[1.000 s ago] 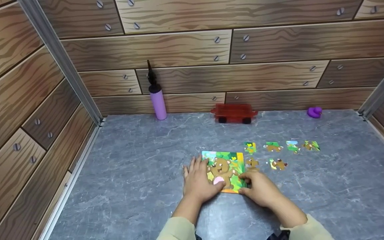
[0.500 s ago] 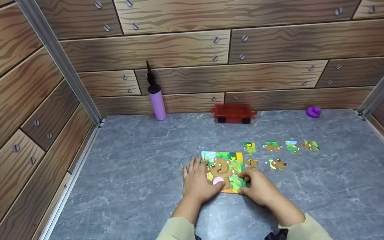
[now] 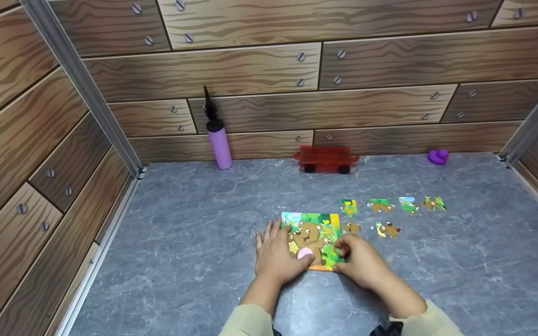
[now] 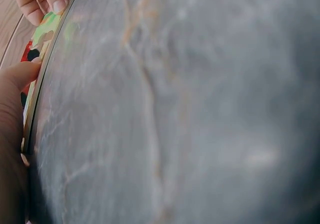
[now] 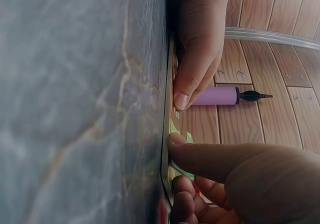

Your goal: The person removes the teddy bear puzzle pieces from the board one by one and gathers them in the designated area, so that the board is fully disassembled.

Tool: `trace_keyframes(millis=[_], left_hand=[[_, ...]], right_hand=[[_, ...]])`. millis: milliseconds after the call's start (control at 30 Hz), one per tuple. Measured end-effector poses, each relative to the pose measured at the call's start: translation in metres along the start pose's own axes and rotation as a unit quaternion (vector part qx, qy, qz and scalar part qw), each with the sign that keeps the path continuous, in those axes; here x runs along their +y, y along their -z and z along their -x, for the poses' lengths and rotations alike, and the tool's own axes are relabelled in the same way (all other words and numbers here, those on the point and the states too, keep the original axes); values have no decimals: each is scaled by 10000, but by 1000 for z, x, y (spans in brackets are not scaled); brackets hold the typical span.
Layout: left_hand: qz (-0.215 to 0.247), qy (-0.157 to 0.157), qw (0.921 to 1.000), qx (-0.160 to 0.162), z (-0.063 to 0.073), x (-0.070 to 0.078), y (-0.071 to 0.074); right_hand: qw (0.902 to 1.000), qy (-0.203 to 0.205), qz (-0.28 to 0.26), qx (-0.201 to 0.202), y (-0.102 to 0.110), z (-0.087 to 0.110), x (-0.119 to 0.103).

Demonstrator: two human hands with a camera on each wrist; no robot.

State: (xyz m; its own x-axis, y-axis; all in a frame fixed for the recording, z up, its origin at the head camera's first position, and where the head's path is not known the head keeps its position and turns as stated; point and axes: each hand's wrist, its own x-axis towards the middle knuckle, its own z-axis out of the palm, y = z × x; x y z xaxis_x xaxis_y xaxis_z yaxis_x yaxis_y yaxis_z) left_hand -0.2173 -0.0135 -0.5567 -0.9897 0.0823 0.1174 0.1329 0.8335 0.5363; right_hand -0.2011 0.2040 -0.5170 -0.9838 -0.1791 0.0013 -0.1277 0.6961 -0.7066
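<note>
The bear puzzle (image 3: 313, 233) lay on the grey counter (image 3: 194, 242) right in front of the person, close to square, so it offered no long axis to speak of; two of its sides ran roughly from twelve to six. From where I stood, the left hand (image 3: 276, 254) was over its nine o'clock side, fingers straight and slightly spread, thumb lying toward two o'clock across the bear's lower body, clamped on nothing, simply resting there like a weight. The right hand (image 3: 364, 263) came in from five o'clock, thumb and bent fingers closed on the puzzle's four o'clock edge, either side of a green patch near the corner; whether a single piece was pinched there I couldn't tell. That patch lay at about nine o'clock from the right knuckles, and the right hand was plainly the nearer to it, which seemed to me what any next adjustment would hang on. Six pieces sat apart from the picture: a small brown piece (image 3: 351, 227) just beyond the right hand at twelve o'clock, a brown-and-green piece (image 3: 389, 229) near one, and a row of four pieces (image 3: 381, 205) farther off, between twelve and two, all nearer the right hand than the left.
</note>
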Motion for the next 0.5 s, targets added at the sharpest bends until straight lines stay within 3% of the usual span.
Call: trace_keyframes(millis=[333, 500], left_hand=[[-46, 54, 10000, -60, 0, 2, 2], [-48, 56, 10000, -50, 0, 1, 1]], right_hand=[[9999, -36, -32, -155, 1, 0, 1], [9994, -48, -294, -151, 4, 1, 5]])
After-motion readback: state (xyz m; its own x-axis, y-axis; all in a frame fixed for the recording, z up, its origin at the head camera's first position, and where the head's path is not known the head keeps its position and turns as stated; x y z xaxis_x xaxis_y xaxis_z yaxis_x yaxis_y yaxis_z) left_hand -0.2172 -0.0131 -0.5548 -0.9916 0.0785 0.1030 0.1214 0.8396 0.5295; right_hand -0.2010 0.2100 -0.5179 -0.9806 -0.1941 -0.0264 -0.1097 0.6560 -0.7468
